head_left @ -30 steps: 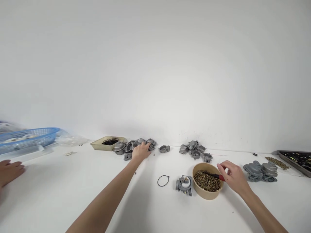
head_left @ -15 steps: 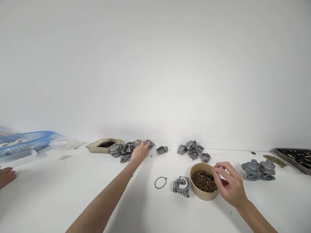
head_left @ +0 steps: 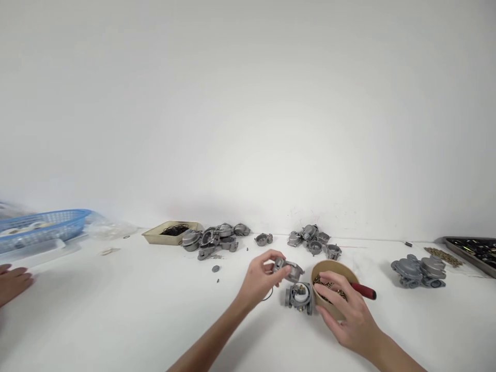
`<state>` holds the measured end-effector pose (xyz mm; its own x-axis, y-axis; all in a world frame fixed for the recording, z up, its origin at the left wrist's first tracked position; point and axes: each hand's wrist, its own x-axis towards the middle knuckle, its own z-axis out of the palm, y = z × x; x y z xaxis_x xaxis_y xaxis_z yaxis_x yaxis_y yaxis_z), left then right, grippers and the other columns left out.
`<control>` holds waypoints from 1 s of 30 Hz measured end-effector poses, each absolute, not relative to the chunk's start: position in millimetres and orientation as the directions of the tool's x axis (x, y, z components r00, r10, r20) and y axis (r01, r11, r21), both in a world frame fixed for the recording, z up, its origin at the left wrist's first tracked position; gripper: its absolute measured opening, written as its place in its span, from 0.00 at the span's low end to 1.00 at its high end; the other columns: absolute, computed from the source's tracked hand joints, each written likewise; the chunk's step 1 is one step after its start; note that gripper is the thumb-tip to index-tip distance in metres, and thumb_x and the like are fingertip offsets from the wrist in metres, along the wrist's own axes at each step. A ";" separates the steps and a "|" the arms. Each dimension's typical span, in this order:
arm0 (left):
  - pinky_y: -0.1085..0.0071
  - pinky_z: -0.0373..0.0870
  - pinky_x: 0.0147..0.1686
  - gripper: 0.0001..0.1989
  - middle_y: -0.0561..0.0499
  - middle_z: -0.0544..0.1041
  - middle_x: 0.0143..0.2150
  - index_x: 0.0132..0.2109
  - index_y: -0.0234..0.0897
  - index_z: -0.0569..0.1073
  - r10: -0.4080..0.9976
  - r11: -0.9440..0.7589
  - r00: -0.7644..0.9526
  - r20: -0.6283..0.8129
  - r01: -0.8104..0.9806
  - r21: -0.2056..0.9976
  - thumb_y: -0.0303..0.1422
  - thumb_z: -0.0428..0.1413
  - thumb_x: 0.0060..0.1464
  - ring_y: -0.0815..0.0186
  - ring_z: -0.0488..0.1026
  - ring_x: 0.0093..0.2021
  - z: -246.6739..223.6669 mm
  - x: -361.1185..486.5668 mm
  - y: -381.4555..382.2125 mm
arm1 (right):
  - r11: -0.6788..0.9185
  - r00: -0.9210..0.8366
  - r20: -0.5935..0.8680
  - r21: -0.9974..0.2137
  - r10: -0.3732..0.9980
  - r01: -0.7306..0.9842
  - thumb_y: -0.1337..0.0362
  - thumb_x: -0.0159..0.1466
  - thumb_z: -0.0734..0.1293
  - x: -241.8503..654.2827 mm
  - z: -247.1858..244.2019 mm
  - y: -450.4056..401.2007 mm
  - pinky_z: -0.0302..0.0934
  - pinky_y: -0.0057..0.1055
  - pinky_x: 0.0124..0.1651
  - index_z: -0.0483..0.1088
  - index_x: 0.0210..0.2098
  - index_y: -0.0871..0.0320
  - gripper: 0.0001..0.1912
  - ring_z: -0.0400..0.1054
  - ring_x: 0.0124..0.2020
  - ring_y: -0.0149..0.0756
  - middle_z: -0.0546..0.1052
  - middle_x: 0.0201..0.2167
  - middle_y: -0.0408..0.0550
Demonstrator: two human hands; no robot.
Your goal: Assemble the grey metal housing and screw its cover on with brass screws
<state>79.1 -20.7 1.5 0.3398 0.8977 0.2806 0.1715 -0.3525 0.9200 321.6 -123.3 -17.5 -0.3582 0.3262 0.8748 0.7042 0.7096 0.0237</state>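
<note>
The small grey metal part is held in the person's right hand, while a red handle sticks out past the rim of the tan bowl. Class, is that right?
Not quite: the head view shows the small grey metal part held in the left hand, not the right. The rest stands: a red handle sticks out past the rim of the tan bowl.

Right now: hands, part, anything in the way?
Left hand gripping small grey metal casting, close to grey metal carburetor body. Right hand over round tan tub, grip unclear. Tub close on carburetor body's right, contact unclear.
</note>
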 end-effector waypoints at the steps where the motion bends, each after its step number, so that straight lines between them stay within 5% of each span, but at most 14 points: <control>1: 0.71 0.75 0.24 0.25 0.50 0.77 0.33 0.42 0.35 0.76 0.911 -0.284 0.335 0.239 0.090 0.955 0.52 0.69 0.52 0.66 0.75 0.25 -0.6 85.6 -29.2 | 0.707 -0.377 0.868 0.044 0.322 0.705 0.71 0.72 0.64 318.7 -18.3 -121.2 0.80 0.37 0.41 0.74 0.57 0.57 0.16 0.80 0.48 0.46 0.78 0.54 0.63; 6: 0.74 0.69 0.18 0.35 0.56 0.72 0.27 0.35 0.34 0.74 0.938 -0.057 0.331 0.100 -0.137 0.989 0.61 0.73 0.37 0.74 0.65 0.18 5.8 98.5 -41.4 | 0.692 -0.453 0.846 0.147 0.282 0.707 0.70 0.73 0.65 305.9 -14.5 -107.3 0.80 0.39 0.45 0.74 0.59 0.54 0.17 0.81 0.47 0.44 0.79 0.55 0.60; 13: 0.75 0.72 0.21 0.39 0.54 0.74 0.26 0.36 0.33 0.75 0.903 0.097 0.429 -0.022 -0.154 0.983 0.66 0.70 0.38 0.74 0.66 0.20 5.7 96.6 -47.5 | 0.730 -0.442 0.848 0.100 0.293 0.676 0.61 0.73 0.70 303.3 -26.8 -101.4 0.79 0.42 0.55 0.72 0.62 0.61 0.20 0.77 0.59 0.51 0.77 0.60 0.66; 16: 0.75 0.73 0.21 0.39 0.53 0.75 0.27 0.36 0.33 0.76 0.880 0.146 0.469 -0.078 -0.111 0.983 0.67 0.69 0.38 0.73 0.68 0.19 -3.9 101.8 -50.4 | 0.729 -0.410 0.850 0.046 0.331 0.683 0.60 0.74 0.69 303.9 -33.4 -104.2 0.80 0.40 0.53 0.72 0.59 0.59 0.17 0.79 0.56 0.48 0.77 0.59 0.66; 20: 0.75 0.72 0.19 0.38 0.53 0.76 0.24 0.35 0.34 0.74 0.872 0.135 0.481 -0.085 -0.071 0.988 0.67 0.69 0.38 0.71 0.69 0.16 -10.7 101.6 -48.7 | 0.725 -0.454 0.827 0.085 0.332 0.684 0.62 0.75 0.67 308.9 -30.1 -106.2 0.79 0.39 0.54 0.70 0.57 0.59 0.13 0.79 0.57 0.47 0.79 0.58 0.65; 26: 0.76 0.66 0.15 0.37 0.53 0.76 0.23 0.35 0.35 0.73 0.841 -0.005 0.542 -0.008 0.023 1.000 0.68 0.66 0.45 0.70 0.69 0.15 -9.4 94.7 -52.4 | 0.728 -0.494 0.798 0.105 0.345 0.678 0.61 0.74 0.68 315.1 -20.6 -116.7 0.79 0.40 0.52 0.67 0.67 0.57 0.24 0.79 0.55 0.48 0.81 0.54 0.61; 30: 0.70 0.75 0.28 0.34 0.49 0.80 0.29 0.42 0.34 0.80 0.713 -0.104 0.695 0.090 -0.023 0.994 0.64 0.66 0.50 0.64 0.77 0.25 -2.1 86.2 -56.5 | 0.721 -0.451 0.816 0.062 0.362 0.690 0.62 0.69 0.73 319.1 -19.6 -122.2 0.80 0.39 0.44 0.71 0.65 0.54 0.26 0.81 0.43 0.47 0.80 0.48 0.58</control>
